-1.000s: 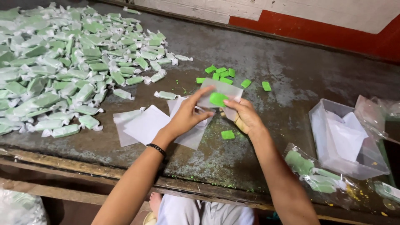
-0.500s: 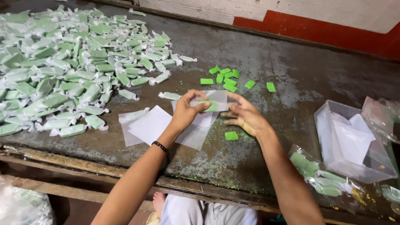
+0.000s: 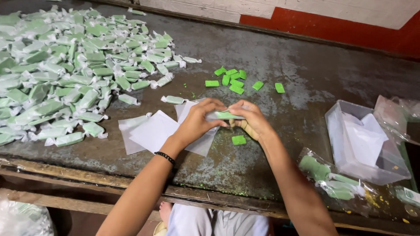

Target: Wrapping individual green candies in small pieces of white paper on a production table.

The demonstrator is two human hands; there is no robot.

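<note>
Since half a second ago, both hands have been drawn together over the wrapper and the flat sheet has been rolled around the candy. Starting at the far left corner of the tabletop (image 3: pixel 271 57), a big heap of wrapped green candies (image 3: pixel 65 74) is spread out, reaching down toward the near edge. Next to it, loose white wrapper sheets (image 3: pixel 151 131) are laid flat near the front edge. Now the action: the left hand (image 3: pixel 197 122) is pinched on one end of the half-wrapped green candy (image 3: pixel 224 115), which is held just above the tabletop, near the middle. The right hand (image 3: pixel 250 119) is clenched on the other end. The wrapping step looks well under way; the ends appear still to be twisted, so opposite turns from each grip would be called for next, as judged from here. One bare green piece (image 3: pixel 239 140) is left just below the hands. Further back, a small cluster of unwrapped green pieces (image 3: pixel 232 80) is scattered, well apart from the hands. Toward the right edge, a clear plastic box (image 3: pixel 345 164) with white sheets inside is seen, with clear bags of green candy (image 3: pixel 332 177) close beside it at the near right corner. Nothing is seen blocking the hands.
</note>
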